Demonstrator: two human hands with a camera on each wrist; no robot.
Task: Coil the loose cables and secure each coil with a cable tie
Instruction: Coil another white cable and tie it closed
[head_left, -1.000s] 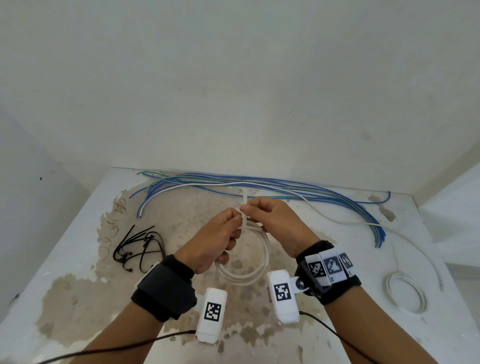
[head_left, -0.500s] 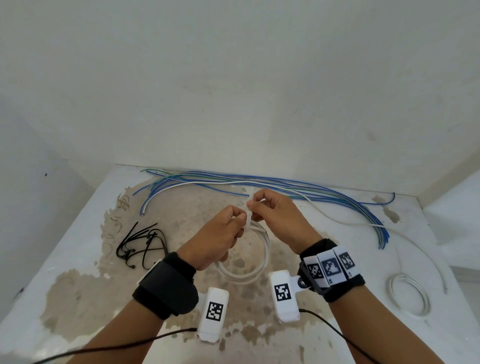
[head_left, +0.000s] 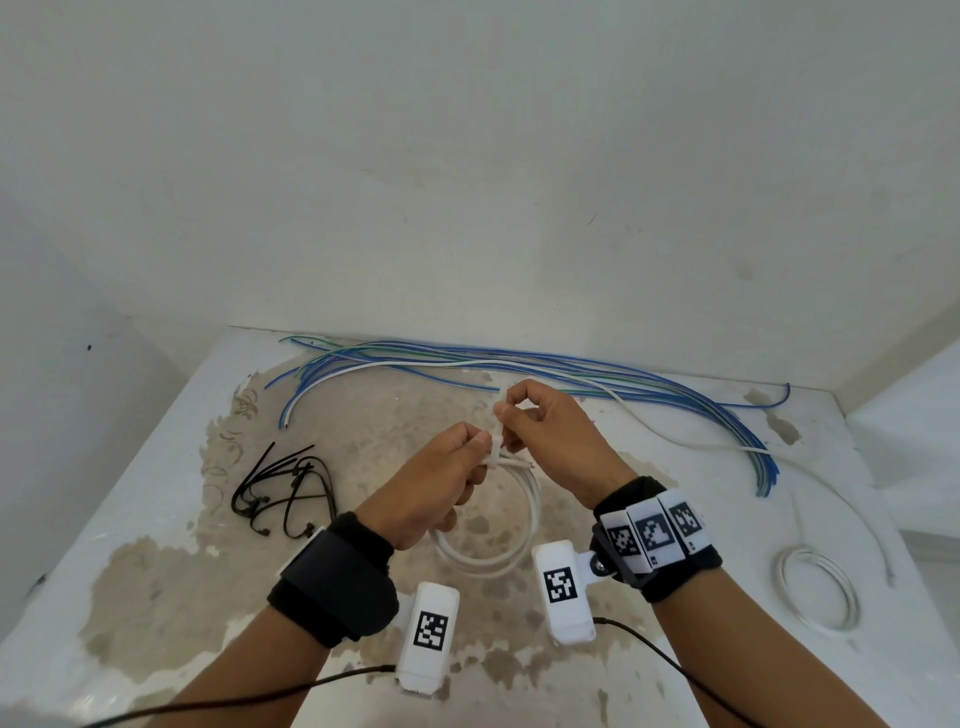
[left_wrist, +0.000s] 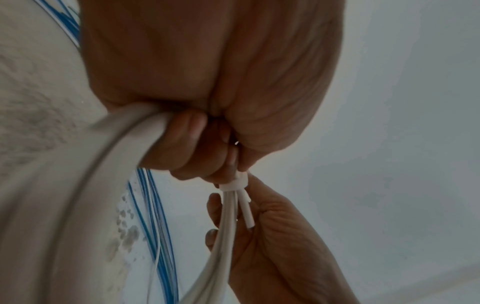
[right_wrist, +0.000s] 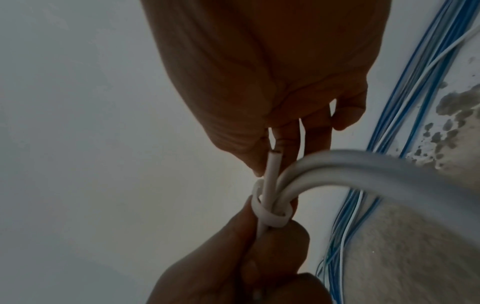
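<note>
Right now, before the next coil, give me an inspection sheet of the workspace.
Surface: white table, brown worn patches.
Job's things: white cable coil held up; white cable tie looped round it. A second white coil lies at the right.
Clutter: nothing seen.
Grippers: left hand grips the coil at the tie; right hand pinches the tie's tail.
Cables: loose blue and white cables along the back; black cable ties at the left.
Surroundings: plain white walls.
</note>
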